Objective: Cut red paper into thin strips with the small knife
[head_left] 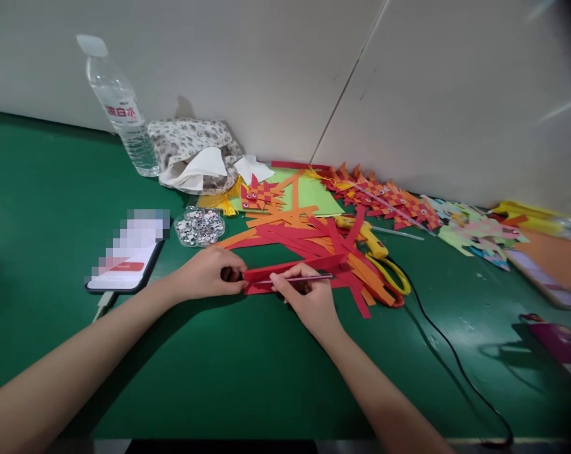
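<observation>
My left hand (210, 275) pinches the left end of a folded red paper strip (292, 267) just above the table. My right hand (308, 293) grips a slim pen-like tool (319, 277), held nearly level across the front of the strip. Its thin end points left, toward my left fingers; I cannot make out its tip. Right behind both hands lies a loose pile of red and orange paper strips (285, 234). A yellow glue gun (371, 239) rests at the pile's right side, partly among the strips.
A phone (129, 252) with a cable and a tray of googly eyes (200, 226) lie left. Behind stand a water bottle (119, 107) and a tissue bag (195, 145). Woven paper fish (389, 198) lie along the wall. A black cord (448, 343) crosses the right side.
</observation>
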A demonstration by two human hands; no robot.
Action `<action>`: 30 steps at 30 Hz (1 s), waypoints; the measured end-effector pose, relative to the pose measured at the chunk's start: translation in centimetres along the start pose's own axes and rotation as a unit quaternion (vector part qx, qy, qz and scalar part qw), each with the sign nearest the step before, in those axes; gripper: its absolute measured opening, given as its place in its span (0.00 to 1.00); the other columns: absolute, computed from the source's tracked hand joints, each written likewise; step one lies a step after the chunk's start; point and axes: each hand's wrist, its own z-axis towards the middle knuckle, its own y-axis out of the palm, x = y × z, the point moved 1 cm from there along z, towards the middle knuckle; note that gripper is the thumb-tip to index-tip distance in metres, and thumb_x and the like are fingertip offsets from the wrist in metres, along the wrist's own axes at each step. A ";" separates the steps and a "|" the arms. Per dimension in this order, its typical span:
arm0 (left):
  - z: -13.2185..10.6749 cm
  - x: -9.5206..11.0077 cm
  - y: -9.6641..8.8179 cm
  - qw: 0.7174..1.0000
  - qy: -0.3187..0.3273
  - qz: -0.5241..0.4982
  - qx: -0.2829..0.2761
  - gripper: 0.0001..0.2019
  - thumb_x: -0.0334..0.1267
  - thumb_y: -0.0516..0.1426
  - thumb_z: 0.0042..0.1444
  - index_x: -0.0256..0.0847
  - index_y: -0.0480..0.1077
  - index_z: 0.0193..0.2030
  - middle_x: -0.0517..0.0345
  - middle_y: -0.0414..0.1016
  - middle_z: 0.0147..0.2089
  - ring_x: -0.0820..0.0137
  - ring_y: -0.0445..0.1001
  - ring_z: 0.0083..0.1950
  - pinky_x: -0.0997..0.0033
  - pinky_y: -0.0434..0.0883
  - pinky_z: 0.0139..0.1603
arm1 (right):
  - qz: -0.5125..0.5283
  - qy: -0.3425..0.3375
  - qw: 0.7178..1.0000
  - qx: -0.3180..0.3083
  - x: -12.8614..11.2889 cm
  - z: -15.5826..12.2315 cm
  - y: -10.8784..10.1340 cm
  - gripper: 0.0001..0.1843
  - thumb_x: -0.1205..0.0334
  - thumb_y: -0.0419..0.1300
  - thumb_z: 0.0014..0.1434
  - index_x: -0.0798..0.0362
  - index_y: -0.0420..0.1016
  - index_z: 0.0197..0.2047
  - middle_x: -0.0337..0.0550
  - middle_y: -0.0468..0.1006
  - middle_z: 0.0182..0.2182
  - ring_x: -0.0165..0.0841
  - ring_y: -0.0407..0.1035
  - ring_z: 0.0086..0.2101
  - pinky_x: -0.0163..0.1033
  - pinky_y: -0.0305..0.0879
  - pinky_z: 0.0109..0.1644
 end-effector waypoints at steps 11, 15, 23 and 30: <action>-0.1 0.2 0.1 1.000 0.003 -0.014 0.000 0.05 0.36 0.59 0.52 0.38 0.74 0.31 0.62 0.72 0.24 0.78 0.68 0.24 0.79 0.63 0.26 | 0.029 -0.013 0.999 0.034 0.4 0.1 -0.4 0.16 0.52 0.66 0.54 0.51 0.66 0.25 0.36 0.73 0.19 0.27 0.63 0.18 0.33 0.59 0.21; -0.2 0.1 0.0 1.000 0.006 -0.022 0.000 0.04 0.34 0.58 0.51 0.37 0.75 0.32 0.62 0.73 0.24 0.77 0.69 0.25 0.79 0.64 0.27 | 0.024 -0.016 1.000 0.012 0.3 -0.1 -0.3 0.14 0.52 0.66 0.53 0.51 0.69 0.27 0.38 0.75 0.22 0.28 0.66 0.20 0.33 0.62 0.23; -0.1 -0.2 0.0 0.999 0.018 -0.037 0.008 0.04 0.32 0.59 0.50 0.38 0.76 0.31 0.62 0.72 0.24 0.78 0.69 0.24 0.80 0.64 0.27 | 0.020 -0.017 0.999 -0.030 0.6 -0.2 -0.2 0.11 0.55 0.65 0.54 0.51 0.69 0.29 0.39 0.76 0.23 0.32 0.72 0.25 0.35 0.66 0.27; -0.1 0.0 0.0 0.999 0.018 -0.033 0.008 0.04 0.32 0.59 0.50 0.37 0.76 0.31 0.61 0.73 0.24 0.77 0.69 0.25 0.79 0.65 0.27 | -0.002 -0.012 0.999 -0.037 0.3 0.0 -0.1 0.11 0.55 0.65 0.54 0.51 0.69 0.29 0.40 0.77 0.23 0.32 0.72 0.24 0.36 0.65 0.27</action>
